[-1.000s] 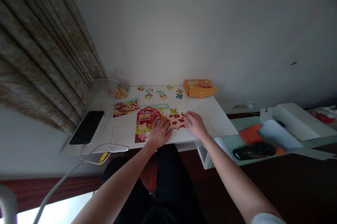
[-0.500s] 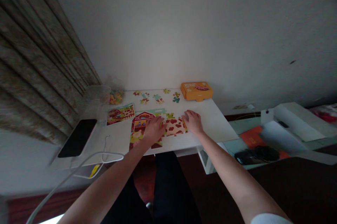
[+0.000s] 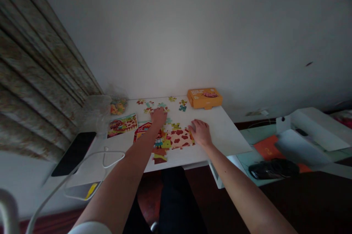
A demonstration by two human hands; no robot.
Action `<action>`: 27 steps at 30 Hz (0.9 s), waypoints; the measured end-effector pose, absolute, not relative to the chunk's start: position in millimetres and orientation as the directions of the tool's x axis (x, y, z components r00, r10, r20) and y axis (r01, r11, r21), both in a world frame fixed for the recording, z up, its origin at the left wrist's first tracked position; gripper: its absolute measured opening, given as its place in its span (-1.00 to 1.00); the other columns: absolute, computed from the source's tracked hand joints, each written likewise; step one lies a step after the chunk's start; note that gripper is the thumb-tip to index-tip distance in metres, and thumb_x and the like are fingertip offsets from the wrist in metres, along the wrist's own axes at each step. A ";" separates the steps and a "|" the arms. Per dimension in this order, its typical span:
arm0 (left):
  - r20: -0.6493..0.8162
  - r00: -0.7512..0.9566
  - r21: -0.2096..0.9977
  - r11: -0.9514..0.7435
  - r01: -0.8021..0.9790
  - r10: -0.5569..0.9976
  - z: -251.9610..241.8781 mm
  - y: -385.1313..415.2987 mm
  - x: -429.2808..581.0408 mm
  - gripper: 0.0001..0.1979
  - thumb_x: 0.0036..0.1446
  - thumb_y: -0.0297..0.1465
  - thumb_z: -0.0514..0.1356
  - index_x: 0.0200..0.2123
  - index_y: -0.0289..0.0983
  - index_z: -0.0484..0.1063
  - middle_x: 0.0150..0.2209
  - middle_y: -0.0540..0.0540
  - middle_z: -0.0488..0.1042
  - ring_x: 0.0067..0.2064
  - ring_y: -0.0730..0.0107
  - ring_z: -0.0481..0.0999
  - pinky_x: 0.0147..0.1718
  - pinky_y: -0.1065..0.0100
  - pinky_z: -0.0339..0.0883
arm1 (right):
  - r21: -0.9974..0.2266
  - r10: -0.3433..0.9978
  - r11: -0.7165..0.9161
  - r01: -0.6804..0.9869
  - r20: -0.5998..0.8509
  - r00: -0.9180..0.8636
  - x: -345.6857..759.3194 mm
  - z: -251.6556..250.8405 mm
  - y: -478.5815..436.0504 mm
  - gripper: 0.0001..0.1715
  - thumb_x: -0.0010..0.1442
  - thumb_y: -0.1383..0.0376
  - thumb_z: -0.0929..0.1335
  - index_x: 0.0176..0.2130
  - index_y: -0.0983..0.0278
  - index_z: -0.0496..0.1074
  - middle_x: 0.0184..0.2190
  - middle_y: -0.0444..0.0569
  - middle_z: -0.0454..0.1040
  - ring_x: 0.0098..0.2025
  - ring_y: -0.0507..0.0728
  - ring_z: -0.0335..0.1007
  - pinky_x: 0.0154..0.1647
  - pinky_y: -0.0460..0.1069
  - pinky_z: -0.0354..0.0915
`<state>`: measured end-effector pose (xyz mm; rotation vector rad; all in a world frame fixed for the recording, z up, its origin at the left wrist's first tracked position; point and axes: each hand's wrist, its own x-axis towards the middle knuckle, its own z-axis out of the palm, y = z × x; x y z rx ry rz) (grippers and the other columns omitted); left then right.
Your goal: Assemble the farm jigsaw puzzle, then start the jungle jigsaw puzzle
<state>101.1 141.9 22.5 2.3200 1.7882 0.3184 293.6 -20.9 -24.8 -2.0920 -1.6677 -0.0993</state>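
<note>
A partly joined jigsaw puzzle [image 3: 180,138] with a red barn and a brown-spotted cow lies near the table's front edge. My left hand [image 3: 158,116] reaches over its top edge to the loose puzzle pieces [image 3: 148,110] behind it. Its fingers are stretched out over a piece and partly hide it; my forearm covers much of the barn side. At the puzzle's right edge rests my right hand [image 3: 201,132], fingers apart, the thumb side touching the border. The picture card [image 3: 122,125] of the same farm scene lies left of the puzzle.
An orange box [image 3: 205,98] stands at the table's back right. On the left are a black phone [image 3: 74,154], a white cable [image 3: 104,153], a clear plastic tray [image 3: 95,113] and a bag of pieces [image 3: 118,107]. A glass shelf with boxes [image 3: 297,144] is to the right.
My left hand has moved off the puzzle, up and away to the loose pieces at the back. My right hand stays at the puzzle's right edge. The view has shifted slightly.
</note>
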 end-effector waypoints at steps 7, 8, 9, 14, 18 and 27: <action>-0.017 0.119 0.594 -0.086 0.800 0.993 22.6 161.6 104.4 -0.65 0.06 -0.51 0.24 -0.03 -0.31 0.47 0.06 -0.38 0.52 0.17 -0.08 0.46 0.18 -0.05 0.22 | -0.315 0.911 -0.160 0.936 0.318 0.263 293.2 -24.4 -20.7 -0.64 0.41 0.15 0.25 0.06 0.23 0.48 0.14 0.15 0.50 0.20 0.31 0.34 0.25 0.24 0.12; -0.028 0.105 0.647 -0.063 0.760 0.994 23.2 163.3 104.4 -0.64 0.03 -0.54 0.24 -0.04 -0.31 0.48 0.06 -0.37 0.52 0.15 -0.04 0.48 0.16 0.00 0.24 | -0.320 0.910 -0.163 0.933 0.317 0.268 293.0 -24.4 -20.8 -0.64 0.42 0.15 0.24 0.05 0.23 0.48 0.14 0.15 0.50 0.20 0.31 0.34 0.26 0.25 0.11; -0.031 0.103 0.687 -0.054 0.725 0.994 23.7 164.1 104.2 -0.64 0.02 -0.56 0.23 -0.05 -0.31 0.49 0.05 -0.35 0.53 0.13 0.01 0.49 0.14 0.06 0.27 | -0.325 0.908 -0.167 0.931 0.318 0.274 292.7 -24.2 -21.0 -0.65 0.42 0.16 0.24 0.04 0.23 0.48 0.13 0.15 0.50 0.20 0.31 0.34 0.26 0.27 0.10; -0.026 0.136 0.821 -0.057 0.568 0.990 20.9 151.9 105.7 -0.84 0.10 -0.47 0.19 -0.28 -0.29 0.57 -0.18 -0.16 0.63 -0.05 0.19 0.56 0.00 0.25 0.37 | -0.325 0.882 -0.149 0.934 0.383 0.274 291.0 -21.6 -23.4 -0.63 0.47 0.18 0.18 -0.01 0.23 0.50 0.08 0.15 0.54 0.20 0.30 0.30 0.33 0.36 -0.02; -0.056 0.148 0.917 -0.007 0.398 0.987 12.1 119.0 117.2 -0.84 0.05 -0.38 0.27 -0.27 -0.29 0.56 -0.32 -0.09 0.61 -0.24 0.31 0.58 -0.23 0.34 0.44 | -0.314 0.886 -0.109 0.943 0.399 0.236 293.2 -17.5 -25.6 -0.56 0.49 0.24 0.11 -0.02 0.28 0.50 -0.01 0.16 0.57 0.10 0.26 0.39 0.26 0.24 0.13; -0.049 0.250 0.950 -0.032 0.311 0.967 -4.3 21.8 152.4 -0.87 0.13 -0.46 0.25 -0.24 -0.24 0.56 -0.32 -0.04 0.61 -0.31 0.40 0.57 -0.27 0.38 0.44 | -0.439 0.872 -0.005 0.899 0.438 0.218 297.1 -21.0 -36.2 -0.51 0.49 0.24 0.08 0.21 0.31 0.36 0.05 0.13 0.58 -0.05 0.19 0.55 -0.02 0.04 0.39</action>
